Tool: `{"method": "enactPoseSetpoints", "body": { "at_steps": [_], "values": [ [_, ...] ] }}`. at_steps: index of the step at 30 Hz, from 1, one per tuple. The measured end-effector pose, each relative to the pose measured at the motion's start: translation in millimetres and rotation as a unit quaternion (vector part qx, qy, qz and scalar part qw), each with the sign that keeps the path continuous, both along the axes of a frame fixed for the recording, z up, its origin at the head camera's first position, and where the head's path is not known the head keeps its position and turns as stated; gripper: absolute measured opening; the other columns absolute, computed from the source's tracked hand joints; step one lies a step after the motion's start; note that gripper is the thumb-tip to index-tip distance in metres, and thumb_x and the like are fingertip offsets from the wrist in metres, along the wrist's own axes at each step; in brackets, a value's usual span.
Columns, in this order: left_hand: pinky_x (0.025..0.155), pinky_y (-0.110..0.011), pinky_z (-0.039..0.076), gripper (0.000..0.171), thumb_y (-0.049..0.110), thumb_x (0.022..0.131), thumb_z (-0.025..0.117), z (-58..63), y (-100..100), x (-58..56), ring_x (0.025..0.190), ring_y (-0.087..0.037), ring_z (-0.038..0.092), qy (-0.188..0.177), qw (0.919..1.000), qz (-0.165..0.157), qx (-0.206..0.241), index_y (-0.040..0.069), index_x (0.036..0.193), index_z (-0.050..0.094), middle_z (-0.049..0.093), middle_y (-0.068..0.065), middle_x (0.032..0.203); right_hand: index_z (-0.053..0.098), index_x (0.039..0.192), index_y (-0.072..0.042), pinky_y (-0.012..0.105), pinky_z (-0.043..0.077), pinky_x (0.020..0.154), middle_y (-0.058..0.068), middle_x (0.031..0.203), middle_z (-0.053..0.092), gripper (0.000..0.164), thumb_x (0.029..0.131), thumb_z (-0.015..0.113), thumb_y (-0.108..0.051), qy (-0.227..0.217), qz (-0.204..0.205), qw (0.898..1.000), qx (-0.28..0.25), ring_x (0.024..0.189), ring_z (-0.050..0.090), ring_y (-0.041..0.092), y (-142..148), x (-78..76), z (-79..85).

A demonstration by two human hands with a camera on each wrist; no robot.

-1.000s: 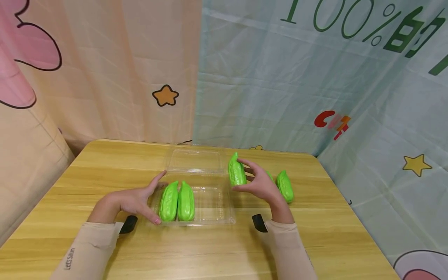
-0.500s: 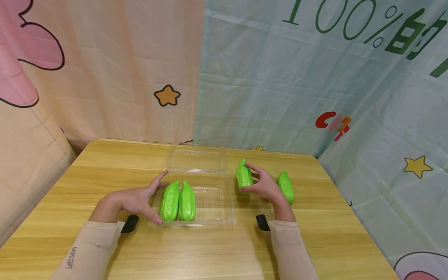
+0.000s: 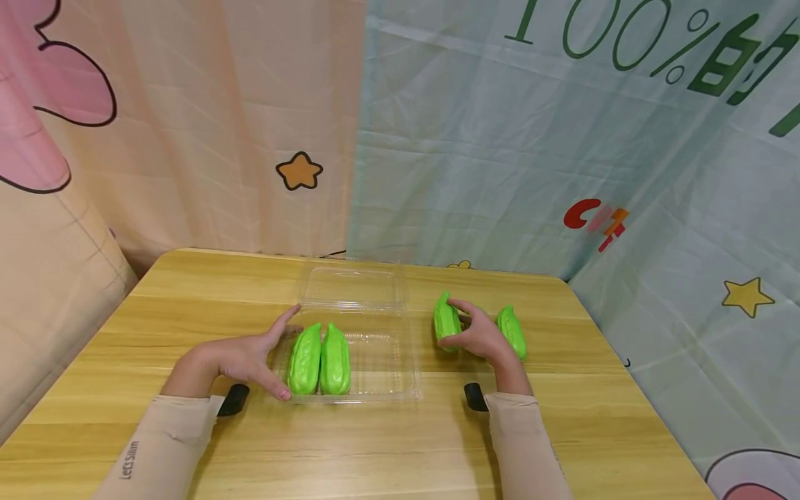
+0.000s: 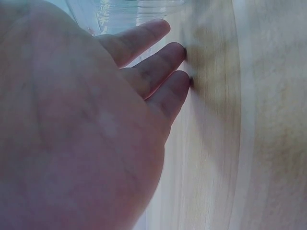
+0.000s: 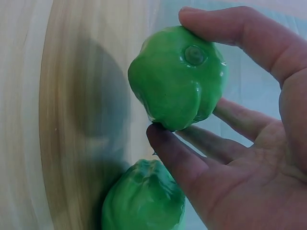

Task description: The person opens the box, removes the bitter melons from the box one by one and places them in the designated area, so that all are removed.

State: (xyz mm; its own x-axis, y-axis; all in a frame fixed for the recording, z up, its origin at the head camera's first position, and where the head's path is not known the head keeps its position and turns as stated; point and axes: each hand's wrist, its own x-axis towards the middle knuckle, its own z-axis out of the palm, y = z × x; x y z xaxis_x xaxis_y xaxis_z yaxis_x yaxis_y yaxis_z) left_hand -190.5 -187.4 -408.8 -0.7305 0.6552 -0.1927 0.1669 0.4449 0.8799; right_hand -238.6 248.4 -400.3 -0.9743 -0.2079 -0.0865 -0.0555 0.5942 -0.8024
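My right hand (image 3: 481, 337) pinches a bright green bitter melon (image 3: 446, 323) between thumb and fingers, right of the clear plastic box (image 3: 381, 398). In the right wrist view this melon (image 5: 168, 81) is seen end-on, and a second bitter melon (image 5: 144, 201) lies below it. Beyond my right hand another bitter melon (image 3: 512, 332) rests on the table. Two bitter melons, a left one (image 3: 305, 361) and a right one (image 3: 335, 361), lie side by side in the box's left half. My left hand (image 3: 246, 357) spans the box's left side, thumb at the near corner, fingers extended.
The box's transparent lid (image 3: 353, 286) lies folded back toward the rear of the wooden table (image 3: 375, 451). Printed curtains (image 3: 475, 139) hang behind the table and along its right side. A dark strap piece (image 3: 475, 397) sits at my right wrist.
My right hand has moved right and toward the table with the bitter melon, farther from the box. My left hand and the two melons in the box have stayed in place.
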Motion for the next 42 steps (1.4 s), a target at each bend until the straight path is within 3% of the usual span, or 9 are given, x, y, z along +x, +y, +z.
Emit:
{"method": "enactPoseSetpoints", "body": {
  "at_steps": [14, 35, 42],
  "values": [
    [0.111, -0.072, 0.005, 0.148, 0.024, 0.072, 0.094, 2.2, -0.4, 0.7, 0.145, -0.055, -0.001, -0.004, 1.0000, -0.001, 0.001, 0.012, 0.154, -0.029, 0.003, -0.033, 0.160, 0.040, 0.153, -0.006, 0.055, 0.042, 0.102, 0.028, 0.146, 0.046, 0.091, 0.076, 0.087, -0.015, 0.010, -0.036, 0.997, 0.070, 0.129, 0.047, 0.043, 8.6, 0.4, 1.2],
    [0.110, -0.073, 0.003, 0.148, 0.023, 0.072, 0.094, 1.4, -0.8, 0.5, 0.144, -0.056, -0.002, -0.002, 1.0000, -0.002, 0.007, 0.013, 0.154, -0.029, 0.004, -0.034, 0.160, 0.038, 0.153, 0.000, 0.057, 0.038, 0.106, 0.028, 0.152, 0.039, 0.093, 0.075, 0.087, -0.008, 0.020, -0.005, 0.989, 0.145, 0.136, 0.040, 0.045, 6.5, 0.5, 5.7],
    [0.110, -0.073, 0.004, 0.148, 0.025, 0.072, 0.094, 0.0, -1.0, -0.2, 0.144, -0.056, -0.002, 0.007, 1.0000, -0.005, 0.001, 0.012, 0.154, -0.029, 0.005, -0.035, 0.160, 0.038, 0.153, 0.002, 0.057, 0.035, 0.109, 0.030, 0.156, 0.031, 0.094, 0.073, 0.087, -0.003, 0.035, 0.000, 0.988, 0.153, 0.140, 0.033, 0.047, 6.8, 0.0, 3.6]
  ]
}}
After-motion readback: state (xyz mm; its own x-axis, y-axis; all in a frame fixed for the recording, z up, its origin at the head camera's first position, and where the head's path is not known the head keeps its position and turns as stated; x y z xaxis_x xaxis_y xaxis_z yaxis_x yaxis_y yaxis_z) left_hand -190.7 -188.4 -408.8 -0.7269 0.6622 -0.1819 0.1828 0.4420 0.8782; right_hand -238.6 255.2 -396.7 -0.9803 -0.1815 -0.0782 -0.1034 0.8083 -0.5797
